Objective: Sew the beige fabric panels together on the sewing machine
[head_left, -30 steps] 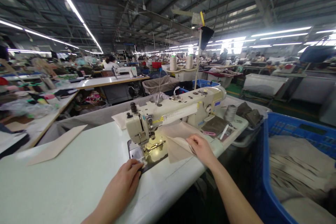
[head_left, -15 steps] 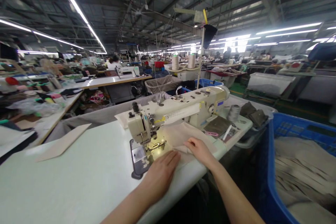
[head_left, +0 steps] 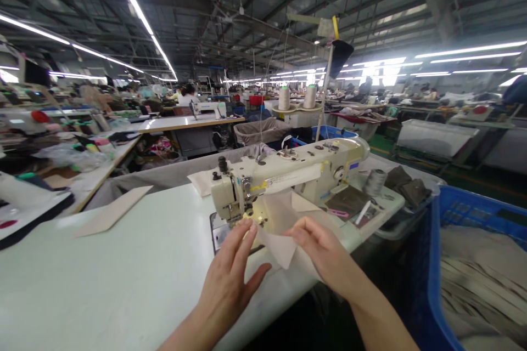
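Note:
A cream sewing machine [head_left: 284, 170] stands on the pale green table, its lamp lighting the needle area. Beneath its arm lies a beige fabric piece [head_left: 282, 249], one corner hanging down toward me. My right hand [head_left: 315, 241] pinches the fabric's edge between thumb and fingers, to the right of the needle. In front of the presser foot is my left hand [head_left: 233, 271], thumb apart and fingers stretched toward the needle. Its fingertips are at the fabric's left edge; whether they touch it I cannot tell. The hand hides much of the needle plate.
Another beige piece [head_left: 115, 211] lies at the table's left. Right of the machine are a grey thread cone [head_left: 375, 182], a pink-handled tool [head_left: 337, 213] and dark olive fabric [head_left: 348, 200]. A blue crate [head_left: 434, 269] with stacked fabric stands at right; thread cones [head_left: 309, 97] sit behind.
My left hand has lifted from lying flat on the fabric, its thumb now spread. My right hand has raised and turned the fabric edge, so a corner hangs down. The view has shifted slightly left.

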Available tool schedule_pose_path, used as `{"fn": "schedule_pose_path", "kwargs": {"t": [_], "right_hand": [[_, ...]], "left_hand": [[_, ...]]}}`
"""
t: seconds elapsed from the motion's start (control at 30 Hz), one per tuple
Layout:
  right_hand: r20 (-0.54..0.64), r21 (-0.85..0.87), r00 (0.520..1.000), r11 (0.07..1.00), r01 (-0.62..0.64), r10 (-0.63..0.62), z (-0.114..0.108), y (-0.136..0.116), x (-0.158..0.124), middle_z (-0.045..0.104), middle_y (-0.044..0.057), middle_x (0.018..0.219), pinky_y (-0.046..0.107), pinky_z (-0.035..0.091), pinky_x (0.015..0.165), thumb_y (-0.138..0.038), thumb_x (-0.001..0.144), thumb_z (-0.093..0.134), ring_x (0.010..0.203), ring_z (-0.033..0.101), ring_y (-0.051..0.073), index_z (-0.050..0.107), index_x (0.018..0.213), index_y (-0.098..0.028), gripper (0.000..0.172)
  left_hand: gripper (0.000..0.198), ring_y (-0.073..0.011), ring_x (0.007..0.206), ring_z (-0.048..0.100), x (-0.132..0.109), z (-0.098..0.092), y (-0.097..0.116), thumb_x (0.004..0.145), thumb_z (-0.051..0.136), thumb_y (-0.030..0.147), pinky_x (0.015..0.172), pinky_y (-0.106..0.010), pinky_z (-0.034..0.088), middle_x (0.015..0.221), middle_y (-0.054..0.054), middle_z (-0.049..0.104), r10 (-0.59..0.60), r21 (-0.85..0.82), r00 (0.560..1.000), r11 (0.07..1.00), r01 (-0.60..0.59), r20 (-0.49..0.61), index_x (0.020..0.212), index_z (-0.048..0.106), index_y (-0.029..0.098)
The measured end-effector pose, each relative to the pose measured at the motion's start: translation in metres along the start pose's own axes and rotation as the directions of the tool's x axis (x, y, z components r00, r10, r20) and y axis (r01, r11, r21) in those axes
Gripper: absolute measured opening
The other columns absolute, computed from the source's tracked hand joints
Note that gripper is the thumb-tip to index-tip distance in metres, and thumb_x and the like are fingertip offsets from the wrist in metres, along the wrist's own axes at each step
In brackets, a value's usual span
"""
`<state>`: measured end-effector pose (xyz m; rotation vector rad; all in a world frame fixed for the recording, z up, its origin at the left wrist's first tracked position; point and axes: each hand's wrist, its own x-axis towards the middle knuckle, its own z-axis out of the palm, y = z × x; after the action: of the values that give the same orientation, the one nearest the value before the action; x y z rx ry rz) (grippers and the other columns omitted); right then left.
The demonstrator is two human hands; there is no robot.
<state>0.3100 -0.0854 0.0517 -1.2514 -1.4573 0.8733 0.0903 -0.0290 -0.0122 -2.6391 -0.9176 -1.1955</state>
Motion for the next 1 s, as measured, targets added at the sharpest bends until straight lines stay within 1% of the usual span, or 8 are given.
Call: {"fn": "schedule_pose_path", "kwargs": {"t": [0.2, 0.4, 0.57, 0.67, 0.77, 0.87, 0.93, 1.0], "right_hand": [[0.309, 0.039, 0.951, 0.999, 0.009, -0.021, 0.06, 0.018, -0.017, 0.069, 0.001, 0.091, 0.028, 0.05, 0.078, -0.057, 0.098, 0.054, 0.088, 0.066, 0.02, 0.064, 0.099, -0.022, 0.036], [0.605, -0.168, 0.78, 0.932, 0.323, -0.161, 0.067, 0.061, -0.041, 0.046, 0.01, 0.155, 0.049, 0.027, 0.121, -0.042, 0.063, 0.093, 0.143, 0.041, 0.036, 0.049, 0.148, -0.03, 0.097], [0.673, -0.283, 0.713, 0.822, 0.495, -0.197, 0.06, 0.076, -0.041, 0.042, 0.005, 0.159, 0.047, 0.014, 0.126, -0.003, 0.071, 0.078, 0.15, 0.031, 0.028, 0.037, 0.156, -0.034, 0.099], [0.624, -0.203, 0.745, 0.873, 0.444, -0.234, 0.056, 0.073, -0.025, 0.06, 0.006, 0.144, 0.044, 0.028, 0.122, -0.014, 0.083, 0.071, 0.139, 0.048, 0.026, 0.06, 0.139, -0.028, 0.059], [0.473, -0.105, 0.867, 0.968, 0.229, -0.154, 0.064, 0.076, -0.003, 0.074, 0.005, 0.116, 0.039, 0.048, 0.103, -0.031, 0.095, 0.061, 0.113, 0.067, 0.024, 0.074, 0.114, -0.026, 0.024], [0.115, -0.098, 0.991, 0.993, -0.06, 0.071, 0.084, 0.087, 0.017, 0.074, 0.005, 0.102, 0.036, 0.056, 0.084, -0.029, 0.088, 0.062, 0.092, 0.07, 0.023, 0.062, 0.13, -0.023, 0.043], [-0.071, -0.078, 0.987, 0.986, -0.147, 0.141, 0.096, 0.093, 0.024, 0.072, 0.001, 0.089, 0.035, 0.056, 0.078, -0.027, 0.083, 0.064, 0.077, 0.068, 0.021, 0.046, 0.144, -0.02, 0.064], [-0.137, -0.036, 0.979, 0.987, -0.158, 0.151, 0.102, 0.096, 0.025, 0.068, -0.001, 0.079, 0.035, 0.055, 0.074, -0.032, 0.082, 0.066, 0.07, 0.065, 0.02, 0.04, 0.143, -0.017, 0.068]], "left_hand": [[0.049, -0.0221, 0.119, 0.066, -0.052, -0.051, -0.029, 0.098, 0.044, 0.015, 0.1, -0.035, 0.057, 0.131, -0.012, 0.067, 0.046, -0.195, 0.954, 0.981, 0.013, 0.297, 0.145, 0.05, 0.026], [0.055, -0.0248, 0.123, 0.064, -0.122, -0.091, -0.046, 0.089, 0.042, 0.013, 0.106, -0.04, 0.053, 0.134, -0.01, 0.068, -0.139, -0.03, 0.908, 0.986, 0.164, 0.394, 0.139, 0.06, 0.027], [0.045, -0.0274, 0.113, 0.068, -0.129, -0.11, -0.037, 0.092, 0.042, 0.024, 0.103, -0.042, 0.054, 0.121, -0.009, 0.074, -0.143, -0.055, 0.888, 0.981, 0.185, 0.438, 0.129, 0.069, 0.028], [0.032, -0.023, 0.099, 0.072, -0.111, -0.112, -0.037, 0.094, 0.048, 0.03, 0.093, -0.032, 0.058, 0.108, -0.006, 0.077, -0.271, -0.085, 0.845, 0.934, 0.346, 0.461, 0.112, 0.074, 0.029], [0.029, -0.0219, 0.093, 0.071, -0.085, -0.104, -0.044, 0.095, 0.05, 0.041, 0.085, -0.028, 0.058, 0.096, -0.004, 0.077, -0.478, -0.128, 0.767, 0.808, 0.575, 0.428, 0.094, 0.075, 0.026], [0.04, -0.0247, 0.081, 0.07, -0.065, -0.089, -0.055, 0.089, 0.049, 0.054, 0.074, -0.032, 0.059, 0.08, -0.004, 0.075, -0.68, -0.093, 0.641, 0.656, 0.749, 0.356, 0.083, 0.071, 0.022], [0.043, -0.0246, 0.068, 0.067, -0.058, -0.082, -0.061, 0.085, 0.047, 0.057, 0.064, -0.032, 0.056, 0.067, -0.003, 0.071, -0.767, -0.017, 0.554, 0.581, 0.814, 0.322, 0.077, 0.069, 0.021], [0.043, -0.0246, 0.064, 0.066, -0.056, -0.079, -0.064, 0.083, 0.046, 0.058, 0.061, -0.033, 0.054, 0.064, -0.002, 0.069, -0.788, 0.035, 0.535, 0.57, 0.821, 0.305, 0.075, 0.068, 0.021]]}}
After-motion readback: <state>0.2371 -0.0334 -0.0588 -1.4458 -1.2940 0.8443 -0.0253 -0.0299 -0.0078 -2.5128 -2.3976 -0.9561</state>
